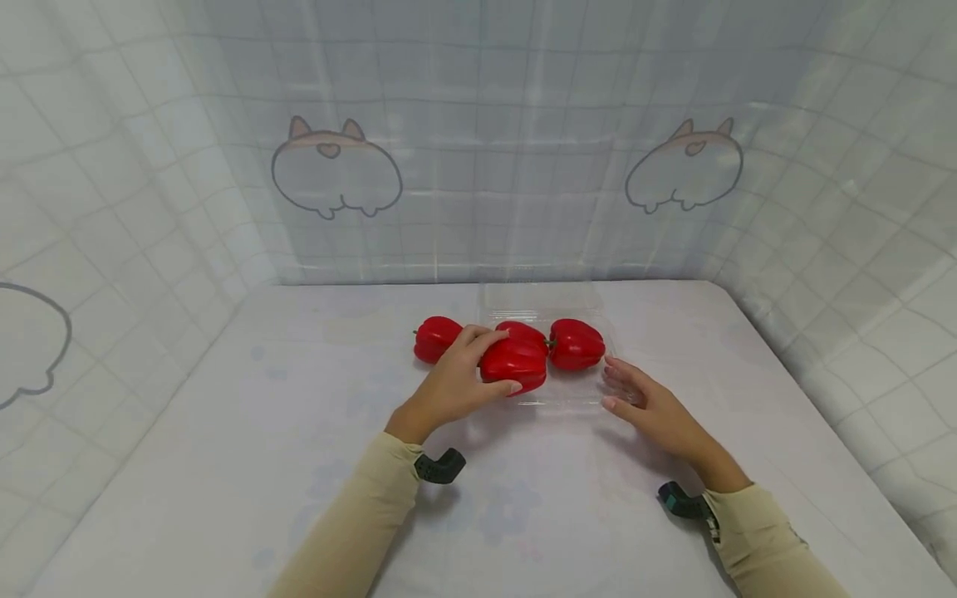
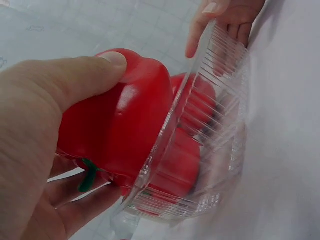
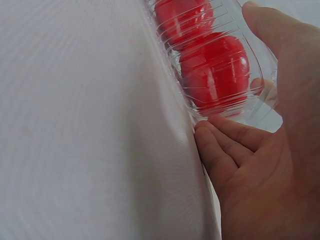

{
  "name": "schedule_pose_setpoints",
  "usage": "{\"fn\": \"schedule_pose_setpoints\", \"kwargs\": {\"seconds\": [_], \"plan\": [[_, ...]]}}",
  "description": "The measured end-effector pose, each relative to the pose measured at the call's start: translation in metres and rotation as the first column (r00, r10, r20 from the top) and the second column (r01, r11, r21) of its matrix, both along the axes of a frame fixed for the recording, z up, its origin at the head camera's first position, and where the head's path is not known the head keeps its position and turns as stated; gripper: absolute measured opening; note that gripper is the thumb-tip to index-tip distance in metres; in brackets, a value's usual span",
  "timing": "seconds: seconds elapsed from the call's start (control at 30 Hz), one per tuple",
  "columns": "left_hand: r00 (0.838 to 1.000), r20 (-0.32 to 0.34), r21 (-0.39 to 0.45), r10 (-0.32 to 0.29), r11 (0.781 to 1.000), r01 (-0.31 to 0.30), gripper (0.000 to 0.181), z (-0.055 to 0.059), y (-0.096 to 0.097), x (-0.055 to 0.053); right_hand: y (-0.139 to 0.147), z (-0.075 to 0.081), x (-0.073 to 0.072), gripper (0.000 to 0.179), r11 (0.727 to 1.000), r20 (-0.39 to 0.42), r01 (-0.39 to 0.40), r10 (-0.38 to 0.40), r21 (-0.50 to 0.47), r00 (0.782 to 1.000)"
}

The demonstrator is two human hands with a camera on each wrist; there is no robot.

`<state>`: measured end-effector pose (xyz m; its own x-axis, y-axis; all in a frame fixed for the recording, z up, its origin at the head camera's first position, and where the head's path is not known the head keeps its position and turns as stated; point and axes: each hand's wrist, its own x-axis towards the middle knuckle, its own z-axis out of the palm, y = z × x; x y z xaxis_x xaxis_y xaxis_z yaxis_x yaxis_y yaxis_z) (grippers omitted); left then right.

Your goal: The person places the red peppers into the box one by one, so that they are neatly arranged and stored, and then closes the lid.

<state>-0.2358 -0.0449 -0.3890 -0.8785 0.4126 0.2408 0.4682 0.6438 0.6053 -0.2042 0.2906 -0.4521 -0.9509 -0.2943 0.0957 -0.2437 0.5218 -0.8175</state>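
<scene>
My left hand (image 1: 452, 378) grips a red bell pepper (image 1: 514, 365) with a green stem (image 2: 87, 176), thumb on one side and fingers on the other. The pepper is over the near left part of a clear ribbed plastic container (image 1: 568, 390). Inside the container lie two more red bell peppers, one (image 1: 522, 330) partly hidden behind the held one and another (image 1: 576, 345) at the right. At the container's right side is my right hand (image 1: 661, 419), thumb and fingers spread apart, fingertips (image 3: 215, 137) against or very close to the plastic wall.
Another red bell pepper (image 1: 435, 339) lies on the table left of the container, partly behind my left hand. The container's clear lid (image 1: 538, 295) stands open toward the back. A pale table (image 1: 478, 515) meets gridded curtains (image 1: 508, 166) at its back and sides.
</scene>
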Motion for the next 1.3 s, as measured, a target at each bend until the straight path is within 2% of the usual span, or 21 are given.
{"fn": "schedule_pose_setpoints", "kwargs": {"seconds": [0.13,0.27,0.43,0.67,1.1,1.3], "plan": [[1.000,0.005,-0.021,-0.011,1.000,0.011,0.078,0.005,0.001,-0.001,0.000,0.000,0.000,0.073,1.000,-0.015,0.017,-0.017,0.021,1.000],[1.000,0.024,-0.059,-0.012,0.998,0.014,0.078,0.008,0.002,0.000,0.000,-0.001,0.000,0.074,1.000,-0.005,-0.002,0.002,-0.002,1.000],[0.999,0.045,-0.100,-0.014,0.995,0.019,0.077,0.008,0.005,-0.002,-0.001,-0.003,0.000,0.073,1.000,0.012,-0.005,0.005,-0.006,1.000],[0.997,0.078,-0.112,-0.019,0.993,0.028,0.077,0.008,0.008,-0.002,0.000,-0.004,0.002,0.074,1.000,0.002,-0.009,0.009,0.001,1.000],[0.999,0.042,-0.179,-0.018,0.984,0.026,0.080,0.006,0.012,-0.003,-0.001,-0.001,0.002,0.072,1.000,0.013,-0.013,0.013,-0.015,1.000],[0.998,0.045,-0.180,-0.033,0.983,0.040,0.081,0.005,0.012,-0.001,-0.001,-0.002,0.001,0.072,1.000,0.012,-0.011,0.011,-0.014,1.000]]}}
